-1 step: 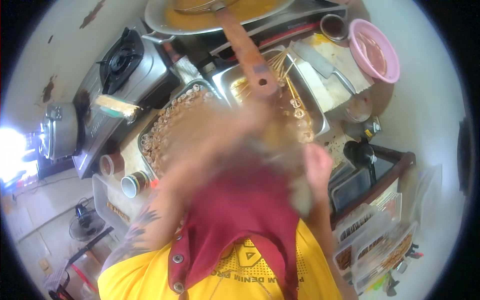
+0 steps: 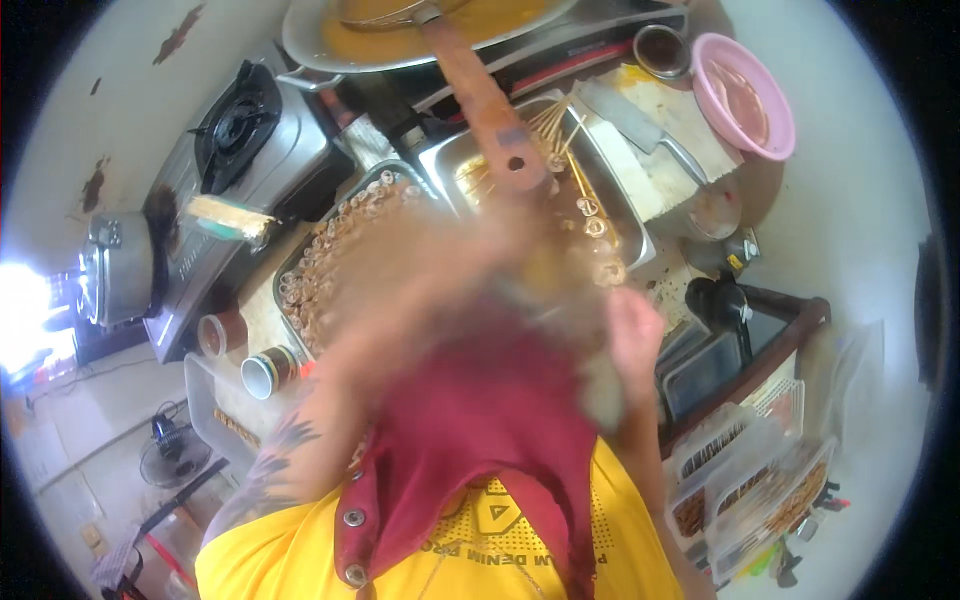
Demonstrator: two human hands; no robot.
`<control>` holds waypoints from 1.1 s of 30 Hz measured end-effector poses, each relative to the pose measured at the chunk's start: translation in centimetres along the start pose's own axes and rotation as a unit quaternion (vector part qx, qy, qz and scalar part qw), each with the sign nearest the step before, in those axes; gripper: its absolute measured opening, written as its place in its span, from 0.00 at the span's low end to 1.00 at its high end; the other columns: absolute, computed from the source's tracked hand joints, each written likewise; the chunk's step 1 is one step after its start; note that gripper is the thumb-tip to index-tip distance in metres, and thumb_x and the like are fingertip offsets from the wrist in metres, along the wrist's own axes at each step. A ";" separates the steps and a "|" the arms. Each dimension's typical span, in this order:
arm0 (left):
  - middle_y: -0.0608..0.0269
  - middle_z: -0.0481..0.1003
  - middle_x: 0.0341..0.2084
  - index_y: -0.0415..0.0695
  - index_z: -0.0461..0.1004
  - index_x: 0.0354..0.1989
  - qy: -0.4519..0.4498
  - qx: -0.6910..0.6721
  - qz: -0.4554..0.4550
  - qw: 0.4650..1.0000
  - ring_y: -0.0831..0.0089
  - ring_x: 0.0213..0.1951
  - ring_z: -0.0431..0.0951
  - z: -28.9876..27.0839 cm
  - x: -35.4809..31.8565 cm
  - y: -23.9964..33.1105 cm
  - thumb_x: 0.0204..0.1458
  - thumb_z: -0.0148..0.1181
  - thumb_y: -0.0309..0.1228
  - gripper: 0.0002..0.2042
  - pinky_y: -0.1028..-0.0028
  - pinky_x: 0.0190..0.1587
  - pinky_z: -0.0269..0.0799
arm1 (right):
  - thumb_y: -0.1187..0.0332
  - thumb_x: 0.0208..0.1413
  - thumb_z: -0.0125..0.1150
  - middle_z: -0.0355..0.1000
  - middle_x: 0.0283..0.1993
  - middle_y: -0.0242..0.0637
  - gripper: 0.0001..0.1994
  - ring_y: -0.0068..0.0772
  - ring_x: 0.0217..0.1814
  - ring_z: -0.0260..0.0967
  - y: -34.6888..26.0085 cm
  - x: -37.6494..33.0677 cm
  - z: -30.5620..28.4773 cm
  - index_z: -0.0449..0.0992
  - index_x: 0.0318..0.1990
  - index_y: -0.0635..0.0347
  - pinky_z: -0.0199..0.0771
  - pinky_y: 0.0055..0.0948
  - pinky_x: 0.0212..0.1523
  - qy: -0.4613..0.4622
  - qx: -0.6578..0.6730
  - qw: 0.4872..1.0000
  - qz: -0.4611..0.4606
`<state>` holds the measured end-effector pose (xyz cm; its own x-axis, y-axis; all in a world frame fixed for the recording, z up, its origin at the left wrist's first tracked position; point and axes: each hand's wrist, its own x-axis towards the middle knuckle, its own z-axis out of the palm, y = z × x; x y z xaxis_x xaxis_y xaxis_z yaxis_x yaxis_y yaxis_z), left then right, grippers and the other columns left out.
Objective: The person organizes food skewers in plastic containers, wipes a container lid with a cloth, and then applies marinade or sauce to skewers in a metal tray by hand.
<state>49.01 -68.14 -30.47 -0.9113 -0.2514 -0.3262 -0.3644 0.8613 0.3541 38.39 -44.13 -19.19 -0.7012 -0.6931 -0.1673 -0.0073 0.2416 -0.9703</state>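
Observation:
From the left my tattooed left arm reaches across, and my left hand (image 2: 485,235) is smeared by a blur in the middle of the view, so its fingers are hidden. It is over the near side of a steel tray (image 2: 645,245). My right hand (image 2: 635,330) is closed just below that tray's near right corner; what it grips, if anything, is hidden. Close to its fingertips, a row of pale food rings (image 2: 595,226) lines up with a thin stick. More bare sticks (image 2: 553,125) fan out in the tray. Many similar rings (image 2: 310,275) fill a second tray at left.
A wide pan of orange-brown liquid (image 2: 480,30) stands at the far side, its wooden-handled ladle (image 2: 475,95) jutting toward me. A knife (image 2: 640,130) lies on a board beside a pink bowl (image 2: 740,95). At left are a gas stove (image 2: 240,130) and a can (image 2: 262,372).
The whole view has shifted very slightly. Both hands stay in about the same place.

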 end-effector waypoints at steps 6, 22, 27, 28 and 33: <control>0.52 0.78 0.37 0.42 0.77 0.38 -0.010 0.016 0.045 0.999 0.52 0.42 0.79 0.7 0.6 -0.9 0.43 0.59 0.24 0.12 0.59 0.46 0.75 | 0.73 0.62 0.56 0.69 0.29 0.24 0.09 0.13 0.31 0.61 -1.5 -1.4 0.7 0.78 0.41 0.70 0.63 0.17 0.33 0.011 -0.028 0.999 -0.012; 0.62 0.78 0.37 0.40 0.74 0.45 0.368 -0.809 -0.130 0.440 0.74 0.36 0.80 -3.8 -15.0 -7.4 0.58 0.58 0.26 0.08 0.79 0.35 0.77 | 0.71 0.59 0.57 0.77 0.28 0.45 0.08 0.26 0.29 0.75 -4.2 -1.9 8.3 0.79 0.38 0.67 0.72 0.27 0.32 -0.203 -0.074 0.975 -0.043; 0.62 0.78 0.36 0.40 0.74 0.43 0.459 -0.659 -0.171 0.572 0.73 0.36 0.80 -3.5 -16.7 -7.8 0.59 0.58 0.26 0.06 0.78 0.36 0.78 | 0.72 0.59 0.57 0.75 0.26 0.48 0.08 0.29 0.26 0.74 -4.4 -1.4 9.6 0.78 0.38 0.67 0.71 0.28 0.30 -0.237 -0.093 0.964 -0.081; 0.62 0.78 0.36 0.40 0.74 0.42 0.480 -0.583 -0.180 0.630 0.73 0.36 0.81 -3.5 -16.8 -7.9 0.59 0.58 0.26 0.06 0.78 0.36 0.79 | 0.72 0.59 0.57 0.75 0.26 0.48 0.07 0.29 0.26 0.74 -4.7 -1.3 9.7 0.78 0.38 0.67 0.71 0.29 0.29 -0.246 -0.100 0.961 -0.073; 0.62 0.79 0.35 0.40 0.75 0.41 0.437 -0.665 -0.204 0.570 0.72 0.36 0.81 -4.9 -16.5 -7.2 0.59 0.58 0.26 0.05 0.78 0.37 0.80 | 0.72 0.58 0.57 0.72 0.24 0.49 0.07 0.29 0.23 0.72 -4.8 -0.7 9.7 0.78 0.37 0.68 0.69 0.29 0.27 -0.263 -0.112 0.956 -0.063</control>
<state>65.78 -72.37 -23.35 -0.2342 -0.9355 -0.2647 0.1264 -0.2992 0.9458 45.84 -51.36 -16.12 -0.2306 -0.9574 -0.1736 -0.2612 0.2328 -0.9368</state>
